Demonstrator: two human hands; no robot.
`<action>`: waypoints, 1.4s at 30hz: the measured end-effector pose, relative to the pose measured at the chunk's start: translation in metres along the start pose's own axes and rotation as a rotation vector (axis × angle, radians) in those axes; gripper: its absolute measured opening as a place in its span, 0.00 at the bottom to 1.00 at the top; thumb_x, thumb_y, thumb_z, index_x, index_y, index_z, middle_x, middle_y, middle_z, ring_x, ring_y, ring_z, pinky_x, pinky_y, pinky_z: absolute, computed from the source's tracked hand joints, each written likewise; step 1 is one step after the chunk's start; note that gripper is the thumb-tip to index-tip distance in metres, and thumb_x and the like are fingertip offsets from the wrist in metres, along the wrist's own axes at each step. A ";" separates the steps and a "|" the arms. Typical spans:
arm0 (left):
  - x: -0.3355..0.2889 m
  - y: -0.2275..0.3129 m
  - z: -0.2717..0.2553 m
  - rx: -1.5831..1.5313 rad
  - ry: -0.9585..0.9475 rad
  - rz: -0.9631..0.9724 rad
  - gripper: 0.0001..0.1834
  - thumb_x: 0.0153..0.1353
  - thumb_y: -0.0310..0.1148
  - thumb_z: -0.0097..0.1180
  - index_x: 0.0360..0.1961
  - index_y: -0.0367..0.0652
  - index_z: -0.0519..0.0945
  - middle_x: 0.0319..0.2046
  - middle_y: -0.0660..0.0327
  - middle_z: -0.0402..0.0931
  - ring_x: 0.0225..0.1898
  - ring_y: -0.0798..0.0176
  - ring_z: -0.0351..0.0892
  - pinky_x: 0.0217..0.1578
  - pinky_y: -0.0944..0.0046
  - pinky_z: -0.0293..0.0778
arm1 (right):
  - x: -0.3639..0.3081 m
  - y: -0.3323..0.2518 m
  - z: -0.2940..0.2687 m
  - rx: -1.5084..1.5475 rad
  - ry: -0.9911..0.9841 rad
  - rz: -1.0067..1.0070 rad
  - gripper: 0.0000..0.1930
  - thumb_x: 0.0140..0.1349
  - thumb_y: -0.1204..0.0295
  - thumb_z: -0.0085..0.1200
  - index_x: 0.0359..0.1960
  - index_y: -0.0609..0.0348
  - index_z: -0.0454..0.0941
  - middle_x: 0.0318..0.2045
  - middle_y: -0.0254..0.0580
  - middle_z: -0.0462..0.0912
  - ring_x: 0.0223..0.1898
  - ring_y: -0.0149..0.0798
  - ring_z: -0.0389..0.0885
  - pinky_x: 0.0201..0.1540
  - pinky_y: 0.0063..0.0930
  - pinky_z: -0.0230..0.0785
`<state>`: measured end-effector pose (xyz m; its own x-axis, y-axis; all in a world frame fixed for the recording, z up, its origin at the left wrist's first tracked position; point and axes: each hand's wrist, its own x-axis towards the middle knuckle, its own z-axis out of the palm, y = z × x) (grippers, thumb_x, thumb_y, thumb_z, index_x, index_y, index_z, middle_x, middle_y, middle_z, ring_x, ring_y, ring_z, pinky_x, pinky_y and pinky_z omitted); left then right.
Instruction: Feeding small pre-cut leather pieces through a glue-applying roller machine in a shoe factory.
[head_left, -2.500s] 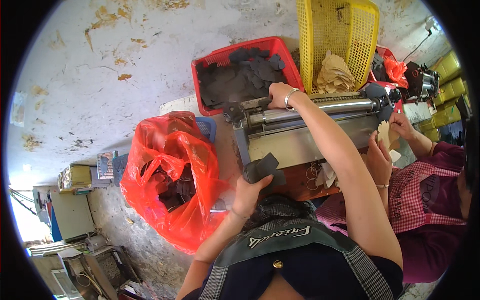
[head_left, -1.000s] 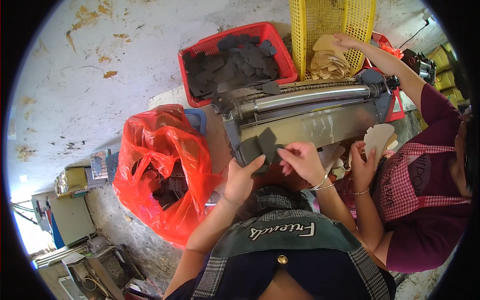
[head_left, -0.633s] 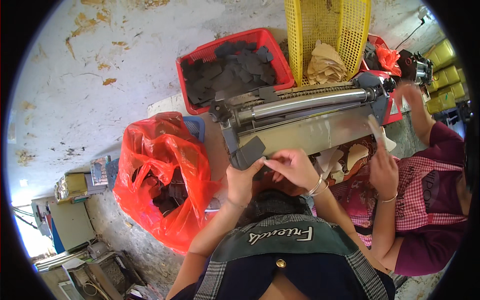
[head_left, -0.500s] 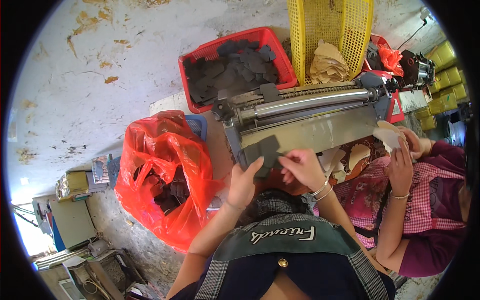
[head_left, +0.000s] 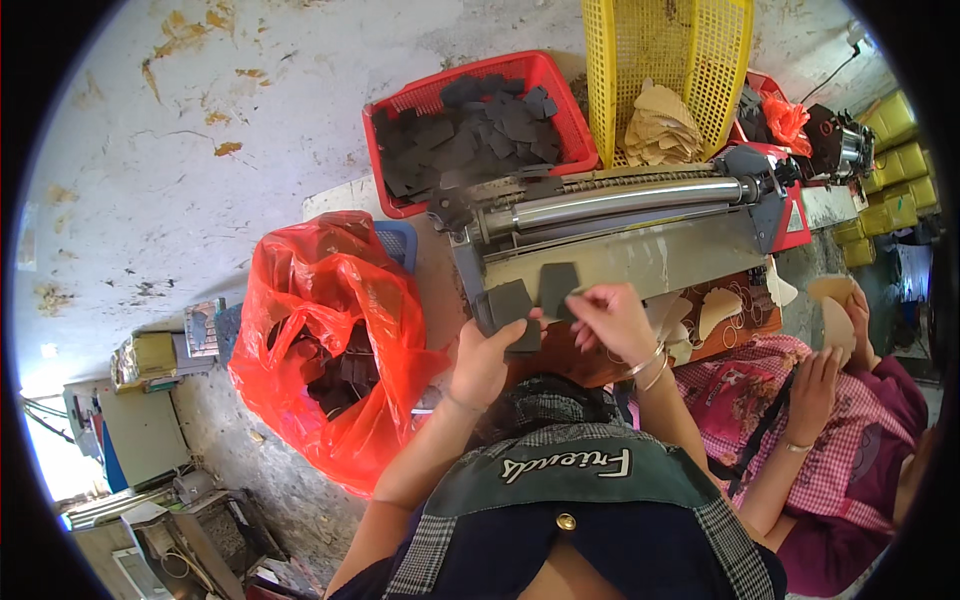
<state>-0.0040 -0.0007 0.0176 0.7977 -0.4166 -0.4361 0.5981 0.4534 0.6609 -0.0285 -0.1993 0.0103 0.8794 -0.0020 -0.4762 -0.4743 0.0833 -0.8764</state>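
My left hand (head_left: 483, 362) is closed around a small stack of dark grey flat pieces (head_left: 511, 303), thumb on top, at the left front corner of a roller machine. Between the fingertips of my right hand (head_left: 612, 318) is a single dark grey piece (head_left: 559, 284), just right of the stack and over the near edge of the machine's metal plate (head_left: 660, 258). Behind the plate runs a shiny metal roller (head_left: 620, 204). Another dark piece (head_left: 545, 187) shows at the roller's far side.
A red basket (head_left: 583, 130) of dark pieces stands behind the machine, near a yellow basket (head_left: 600, 60) with tan pieces. Left is a red plastic bag (head_left: 330, 250) beside a blue basket (head_left: 402, 243). On the right, a co-worker's hands (head_left: 815, 395) hold pale curved pieces (head_left: 838, 318).
My right hand has drawn one dark piece apart from the left-hand stack, toward the plate. A dark piece behind the roller sits lower. The co-worker's hands have moved right, away from the machine.
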 end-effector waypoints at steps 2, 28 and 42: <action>-0.001 -0.004 0.001 0.060 0.007 0.032 0.14 0.56 0.22 0.60 0.45 0.36 0.76 0.37 0.61 0.80 0.36 0.65 0.80 0.39 0.63 0.78 | 0.018 -0.003 -0.012 -0.163 0.246 -0.022 0.14 0.63 0.66 0.55 0.31 0.70 0.78 0.21 0.43 0.81 0.16 0.30 0.79 0.19 0.21 0.74; -0.003 -0.009 -0.005 0.216 0.076 -0.031 0.14 0.58 0.21 0.57 0.46 0.33 0.76 0.38 0.59 0.79 0.37 0.65 0.80 0.38 0.65 0.77 | 0.190 -0.131 -0.017 -1.479 0.024 -0.431 0.44 0.51 0.39 0.57 0.61 0.61 0.64 0.54 0.57 0.72 0.57 0.47 0.71 0.58 0.38 0.63; -0.007 -0.004 -0.009 0.161 0.108 -0.010 0.19 0.55 0.20 0.58 0.49 0.34 0.71 0.44 0.57 0.77 0.42 0.64 0.78 0.43 0.66 0.74 | 0.268 -0.084 -0.042 -1.479 -0.213 -0.414 0.19 0.46 0.75 0.54 0.43 0.58 0.80 0.40 0.57 0.81 0.45 0.55 0.79 0.52 0.41 0.70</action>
<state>-0.0115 0.0075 0.0128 0.8005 -0.3298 -0.5004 0.5929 0.3142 0.7414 0.2451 -0.2491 -0.0461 0.8836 0.3717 -0.2848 0.2906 -0.9122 -0.2889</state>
